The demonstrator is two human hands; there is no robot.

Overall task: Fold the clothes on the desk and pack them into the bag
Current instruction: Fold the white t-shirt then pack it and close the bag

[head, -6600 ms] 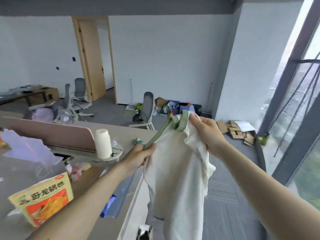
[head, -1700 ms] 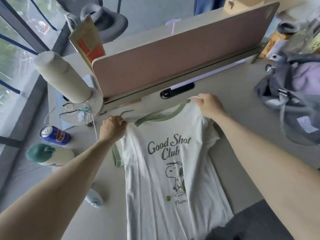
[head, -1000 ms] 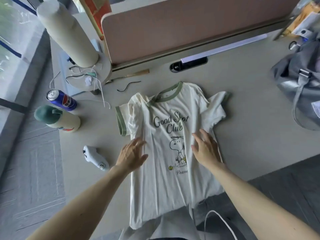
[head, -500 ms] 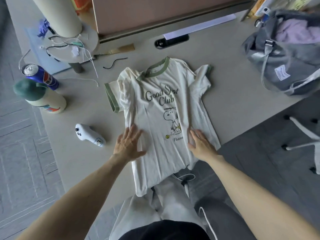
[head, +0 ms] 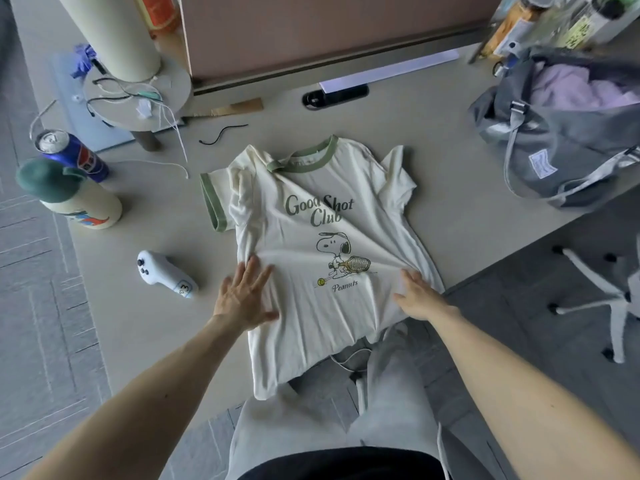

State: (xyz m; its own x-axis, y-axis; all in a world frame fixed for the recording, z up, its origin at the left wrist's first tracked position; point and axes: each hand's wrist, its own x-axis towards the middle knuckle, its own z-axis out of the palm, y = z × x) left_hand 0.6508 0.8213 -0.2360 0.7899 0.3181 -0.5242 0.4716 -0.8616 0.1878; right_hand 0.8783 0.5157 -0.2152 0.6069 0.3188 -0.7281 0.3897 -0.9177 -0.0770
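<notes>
Beige desk (head: 450, 209) fills the view, and a cream T-shirt (head: 311, 327) lies face-up at its near edge — hem hanging over the side. The left hand (head: 244, 297) and the right hand (head: 420, 299) press flat on the shirt's lower part, fingers straight, one at each side, gripping nothing. An open grey bag (head: 561, 143) sits at the far right, well apart from the shirt, with lilac cloth (head: 568, 88) inside.

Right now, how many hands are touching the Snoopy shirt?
2. The left hand lies flat on the shirt near its left edge. The right hand rests on its right edge. Both show fully, so none is hidden.
</notes>
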